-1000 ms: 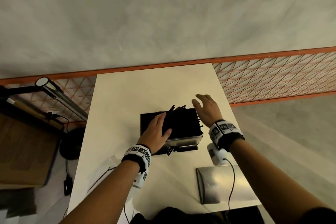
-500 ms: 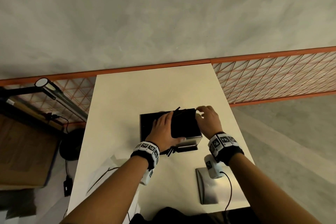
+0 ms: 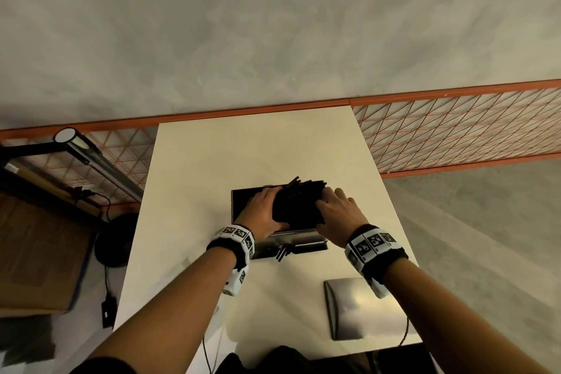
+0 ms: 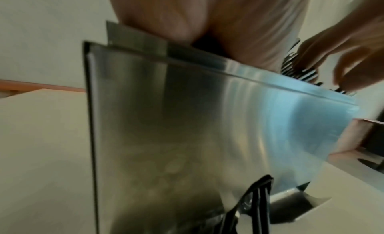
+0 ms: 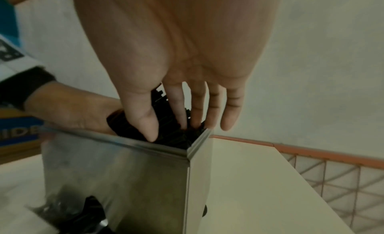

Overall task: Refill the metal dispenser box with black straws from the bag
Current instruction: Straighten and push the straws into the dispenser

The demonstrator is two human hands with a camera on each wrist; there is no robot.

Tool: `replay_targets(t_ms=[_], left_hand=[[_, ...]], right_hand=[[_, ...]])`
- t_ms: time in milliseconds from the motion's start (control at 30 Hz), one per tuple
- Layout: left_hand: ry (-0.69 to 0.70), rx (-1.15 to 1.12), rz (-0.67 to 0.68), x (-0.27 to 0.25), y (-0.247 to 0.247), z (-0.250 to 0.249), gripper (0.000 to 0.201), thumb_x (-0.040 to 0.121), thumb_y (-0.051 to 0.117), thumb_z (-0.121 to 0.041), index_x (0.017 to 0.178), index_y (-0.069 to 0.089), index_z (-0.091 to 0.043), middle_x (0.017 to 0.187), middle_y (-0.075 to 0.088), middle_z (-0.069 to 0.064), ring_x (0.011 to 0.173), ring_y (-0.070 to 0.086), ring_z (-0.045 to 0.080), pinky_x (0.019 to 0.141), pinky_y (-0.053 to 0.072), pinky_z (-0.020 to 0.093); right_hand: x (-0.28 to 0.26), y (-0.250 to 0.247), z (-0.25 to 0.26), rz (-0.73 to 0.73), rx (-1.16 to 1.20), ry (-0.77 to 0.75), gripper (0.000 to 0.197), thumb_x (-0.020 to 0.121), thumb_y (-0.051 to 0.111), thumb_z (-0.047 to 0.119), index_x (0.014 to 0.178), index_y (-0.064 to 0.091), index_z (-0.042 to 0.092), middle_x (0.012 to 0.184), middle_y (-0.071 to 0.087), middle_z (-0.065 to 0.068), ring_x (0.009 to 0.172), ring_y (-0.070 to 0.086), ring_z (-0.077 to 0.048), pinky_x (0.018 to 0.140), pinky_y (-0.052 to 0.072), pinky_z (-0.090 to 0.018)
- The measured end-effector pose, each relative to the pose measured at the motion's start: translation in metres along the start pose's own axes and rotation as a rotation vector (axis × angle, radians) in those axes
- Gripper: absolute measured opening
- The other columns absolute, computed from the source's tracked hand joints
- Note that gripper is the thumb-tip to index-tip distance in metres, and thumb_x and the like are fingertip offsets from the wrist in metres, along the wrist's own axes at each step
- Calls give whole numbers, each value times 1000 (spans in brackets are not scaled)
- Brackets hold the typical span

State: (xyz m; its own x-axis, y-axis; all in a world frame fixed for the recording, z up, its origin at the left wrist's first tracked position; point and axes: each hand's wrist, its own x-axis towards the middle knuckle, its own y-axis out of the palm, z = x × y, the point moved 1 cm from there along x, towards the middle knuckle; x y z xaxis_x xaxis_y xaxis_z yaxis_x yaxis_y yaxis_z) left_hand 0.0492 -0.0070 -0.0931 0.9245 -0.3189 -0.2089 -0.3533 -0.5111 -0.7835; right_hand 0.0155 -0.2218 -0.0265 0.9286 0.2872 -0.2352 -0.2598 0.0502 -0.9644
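Head view, nearest edge of the worktop (image 3: 194, 179): metal lid (image 3: 349, 310) is lying flat at the right, a clear plastic bag (image 3: 185, 264) is showing faintly at the left under the left forearm. Neither wrist view is catching the lid or the bag clearly.

Mid-worktop: metal dispenser box (image 3: 291, 244) is standing upright, top open. Black straws (image 3: 299, 206) are sitting in it as a bundle, a few ends poking up crooked at the far rim.

Left hand (image 3: 264, 212) is curling round the left side of the bundle, thumb on the near side. Left wrist view is mostly showing the box's brushed front wall (image 4: 187, 122) from below, plus a few straws sticking out of the dispensing slot (image 4: 255, 198) at the base; the head view is showing those only as a small dark tuft. Left fingers are hidden there, so the grip reads from the head view only.

Right hand (image 3: 340, 212) is sitting at the bundle's right end. Right wrist view is giving the detail: fingers straight and slightly spread, thumb and first fingertips (image 5: 150, 135) pressing down into the straw tops inside the box's near right corner, little finger hanging outside the rim. Not pinching anything.

Far side: orange mesh rail (image 3: 455, 136) is running behind the worktop, grey wall beyond. A lamp (image 3: 91, 155) is sitting off the left edge.
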Motion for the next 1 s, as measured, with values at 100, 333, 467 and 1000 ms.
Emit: replay_targets(t_ms=[100, 333, 467, 1000], left_hand=[[-26, 14, -65, -3, -1, 0, 85, 82, 82, -31, 153, 36, -22, 149, 46, 1, 138, 43, 25, 115, 40, 41], [-63, -40, -228, -13, -1, 0, 58, 94, 69, -16, 146, 44, -16, 144, 51, 4, 135, 47, 23, 109, 42, 33], [-27, -47, -262, -15, 0, 2, 57, 94, 69, -18, 146, 45, -16, 142, 51, 3, 134, 48, 22, 110, 43, 33], [56, 29, -223, -10, 9, 4, 66, 90, 69, -35, 148, 43, -18, 146, 47, 1, 136, 46, 22, 113, 43, 42]], right_hand=[[8, -2, 4, 8, -94, -84, 35, 88, 54, 27, 120, 53, 14, 123, 53, -8, 117, 44, -28, 92, 42, -40], [30, -13, 11, 106, -262, -188, 47, 86, 61, 38, 120, 50, 7, 111, 63, -10, 112, 50, -29, 87, 45, -38], [39, -12, 14, 140, -347, -190, 52, 84, 66, 38, 123, 51, 6, 114, 62, -9, 116, 49, -30, 89, 44, -38], [55, -2, 14, 152, -374, -324, 59, 89, 45, 61, 130, 59, 21, 124, 64, -5, 121, 52, -28, 100, 41, -43]])
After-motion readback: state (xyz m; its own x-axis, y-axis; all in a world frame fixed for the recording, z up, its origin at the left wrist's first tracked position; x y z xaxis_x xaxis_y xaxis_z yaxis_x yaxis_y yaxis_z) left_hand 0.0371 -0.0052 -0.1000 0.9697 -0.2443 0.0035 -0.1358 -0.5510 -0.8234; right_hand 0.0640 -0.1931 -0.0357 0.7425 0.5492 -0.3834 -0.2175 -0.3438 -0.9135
